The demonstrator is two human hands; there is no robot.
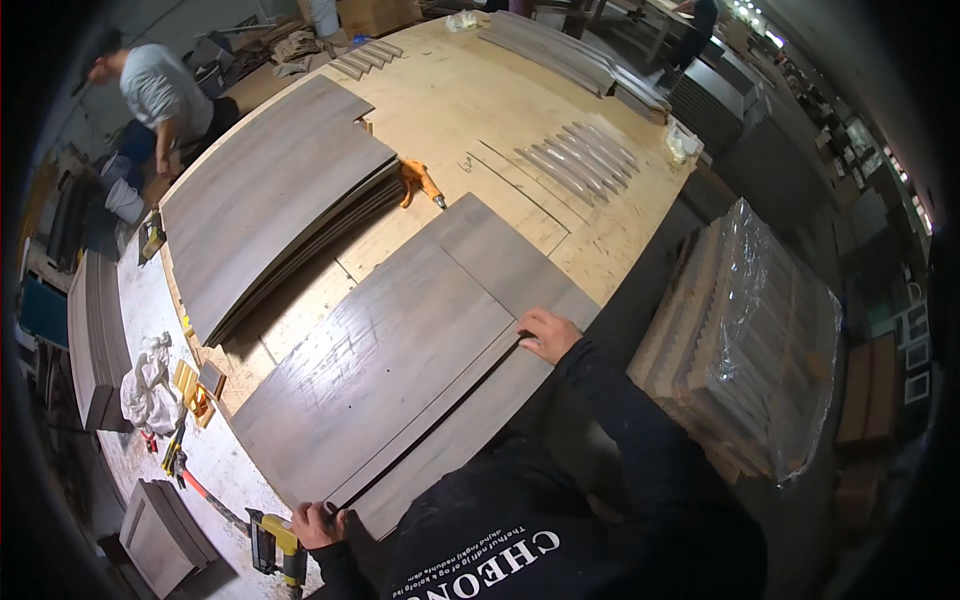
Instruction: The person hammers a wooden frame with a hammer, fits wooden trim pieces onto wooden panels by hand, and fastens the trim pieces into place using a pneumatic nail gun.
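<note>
Across the near part of the worktable lies a large grey wood-grain panel (380, 330). A narrow grey strip (440, 404) runs along its near edge, and a dark gap parts that strip from a nearer panel (455, 425). Curled over the strip's left end is my left hand (318, 525), closed on it. My right hand (548, 333) grips its right end, fingers bent over the edge at the gap. Fingertips of both hands are partly hidden. Just left of my left hand lies a yellow-and-black nail gun (275, 540).
A stack of grey panels (280, 190) covers the table's far left, beside an orange air blow gun (420, 185). Plastic-wrapped strips (580, 160) lie farther back. A wrapped panel pile (740, 350) stands right. A white rag (152, 385) lies left; another person (165, 95) is beyond.
</note>
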